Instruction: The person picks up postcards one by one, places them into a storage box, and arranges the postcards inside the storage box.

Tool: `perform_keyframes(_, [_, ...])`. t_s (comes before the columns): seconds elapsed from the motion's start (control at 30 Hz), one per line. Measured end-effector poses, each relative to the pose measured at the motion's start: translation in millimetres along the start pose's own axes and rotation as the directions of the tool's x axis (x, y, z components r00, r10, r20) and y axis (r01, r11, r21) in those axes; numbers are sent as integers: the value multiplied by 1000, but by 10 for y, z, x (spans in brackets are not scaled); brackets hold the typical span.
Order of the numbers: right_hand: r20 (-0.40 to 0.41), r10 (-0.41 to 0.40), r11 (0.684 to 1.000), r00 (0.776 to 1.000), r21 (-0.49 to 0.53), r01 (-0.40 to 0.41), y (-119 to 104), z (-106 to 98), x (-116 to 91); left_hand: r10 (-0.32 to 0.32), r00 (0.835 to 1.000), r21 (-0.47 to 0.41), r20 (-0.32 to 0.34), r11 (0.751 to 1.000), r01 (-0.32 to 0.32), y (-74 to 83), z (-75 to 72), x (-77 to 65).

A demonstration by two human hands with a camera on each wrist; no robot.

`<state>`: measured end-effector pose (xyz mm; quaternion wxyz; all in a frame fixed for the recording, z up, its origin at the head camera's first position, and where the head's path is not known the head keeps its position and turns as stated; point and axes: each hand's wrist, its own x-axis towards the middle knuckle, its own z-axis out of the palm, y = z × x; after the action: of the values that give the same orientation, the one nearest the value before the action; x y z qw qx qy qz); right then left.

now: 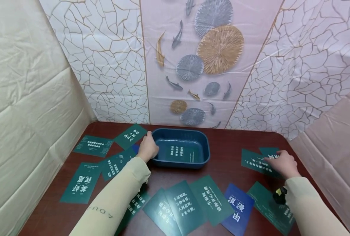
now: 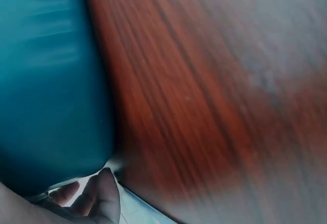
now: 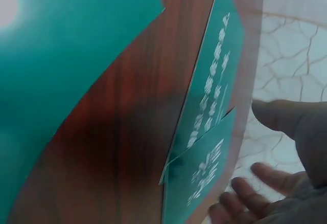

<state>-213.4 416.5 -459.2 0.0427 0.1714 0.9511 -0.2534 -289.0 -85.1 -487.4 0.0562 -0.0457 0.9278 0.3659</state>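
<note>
A dark blue rectangular tray (image 1: 203,149) stands near the back of the table, with a green printed card (image 1: 183,154) lying in it. At the tray's left end my left hand (image 1: 147,149) grips the rim; in the left wrist view its curled fingers (image 2: 107,196) are at the corner of the tray (image 2: 56,111). Far to the right, my right hand (image 1: 284,165) reaches over two overlapping green cards, one wide (image 1: 254,160) and one partly covered (image 1: 267,151). In the right wrist view its thumb (image 3: 286,115) and fingers are spread apart beside these cards, holding nothing.
Several green cards lie left of the tray, among them an upside-down one (image 1: 82,183) and one at the back (image 1: 130,136). More overlap at the front, next to a blue card (image 1: 238,208) and a green card (image 1: 270,206) under my right forearm. Patterned cloth hangs behind the brown table (image 1: 225,154).
</note>
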Motion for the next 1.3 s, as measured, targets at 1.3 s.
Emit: perform_keyframes(1.3, [138, 276, 898, 951, -391, -203, 412, -88, 258, 5, 999, -25, 38, 1000, -4, -33, 22, 127])
